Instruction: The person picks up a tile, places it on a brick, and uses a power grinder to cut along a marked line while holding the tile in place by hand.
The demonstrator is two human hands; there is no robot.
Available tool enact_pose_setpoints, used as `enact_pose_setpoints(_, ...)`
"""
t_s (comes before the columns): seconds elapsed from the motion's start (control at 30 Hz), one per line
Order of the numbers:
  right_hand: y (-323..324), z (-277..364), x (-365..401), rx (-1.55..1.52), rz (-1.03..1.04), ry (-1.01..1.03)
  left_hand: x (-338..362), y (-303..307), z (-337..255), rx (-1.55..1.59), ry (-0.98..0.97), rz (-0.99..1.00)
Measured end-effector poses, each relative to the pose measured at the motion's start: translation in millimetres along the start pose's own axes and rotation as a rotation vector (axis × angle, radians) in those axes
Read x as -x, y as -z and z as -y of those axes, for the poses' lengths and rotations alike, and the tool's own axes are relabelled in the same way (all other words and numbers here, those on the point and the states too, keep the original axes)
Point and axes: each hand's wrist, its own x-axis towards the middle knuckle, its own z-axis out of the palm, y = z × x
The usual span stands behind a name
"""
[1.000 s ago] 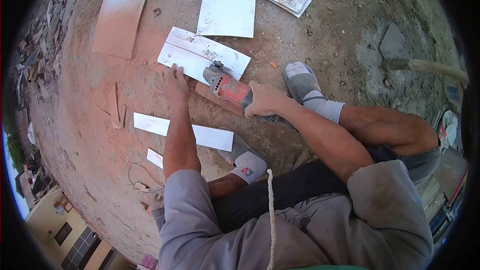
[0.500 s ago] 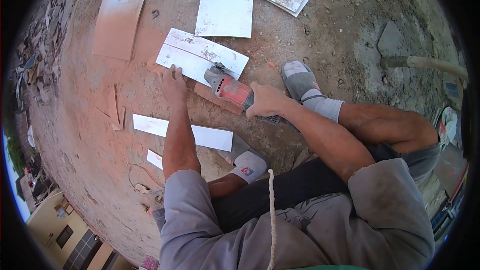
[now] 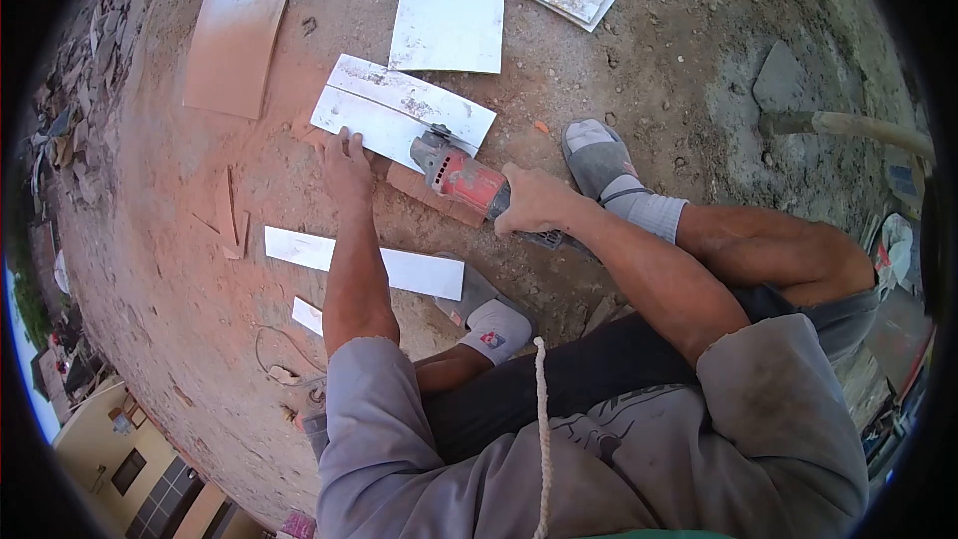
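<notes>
My right hand [image 3: 539, 202] is wrapped round the body of a red and grey angle grinder [image 3: 469, 185]. The grinder's disc [image 3: 437, 130] meets a white tile [image 3: 379, 120], where a dark straight line runs along the tile from its left edge to the disc. My left hand [image 3: 346, 165] grips the tile's near edge at the left, its fingertips on the white face. Beneath the tile's near side lies a reddish-brown block [image 3: 434, 198], partly hidden by the grinder. The surface of the tile is spotted with dirt.
A narrow white strip [image 3: 419, 273] lies near my left foot [image 3: 499, 327], with a smaller piece [image 3: 307, 315] beside it. Larger tiles [image 3: 447, 20] lie beyond, one dusted orange [image 3: 235, 50]. A shovel [image 3: 848, 128] rests at the right. Broken shards [image 3: 230, 220] lie left.
My right hand and the grinder have shifted very slightly to the right. My left hand keeps its hold on the tile.
</notes>
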Motion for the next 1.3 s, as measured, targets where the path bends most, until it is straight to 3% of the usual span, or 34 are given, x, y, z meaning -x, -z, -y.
enact_pose_setpoints(1.3,2,-5,13,0.074,0.026,-0.028,0,1,-1,0.047,-0.036,-0.008)
